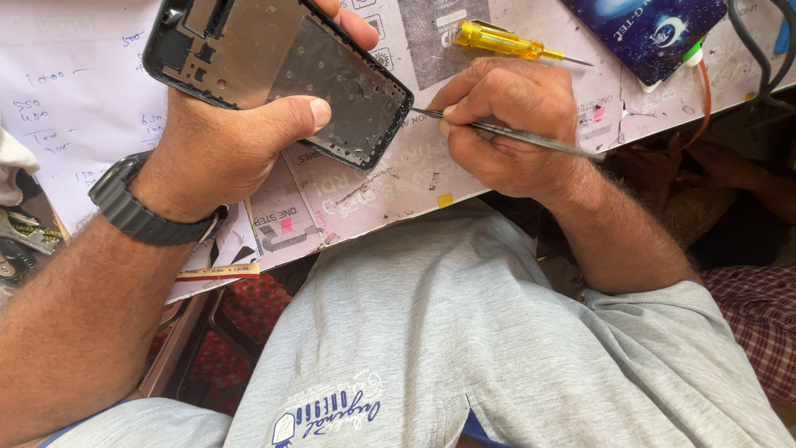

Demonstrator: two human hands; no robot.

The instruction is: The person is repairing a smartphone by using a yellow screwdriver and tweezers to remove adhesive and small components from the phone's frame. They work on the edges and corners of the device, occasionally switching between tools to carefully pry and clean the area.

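My left hand (224, 137) grips a black phone frame (274, 70) with its inner metal plate facing up, thumb pressed on the plate's lower edge. A dark watch (137, 207) is on that wrist. My right hand (510, 124) pinches thin metal tweezers (531, 137), whose tip touches the right edge of the phone frame. Both hands hover over a worn paper-covered work surface (398, 178) at its near edge.
A yellow-handled screwdriver (497, 41) lies just beyond my right hand. A dark blue box (651, 33) with an orange cable (705, 99) sits at the top right. Handwritten paper (66, 91) covers the left. Metal tools (21, 232) lie at the far left. My grey-clothed lap (464, 332) is below.
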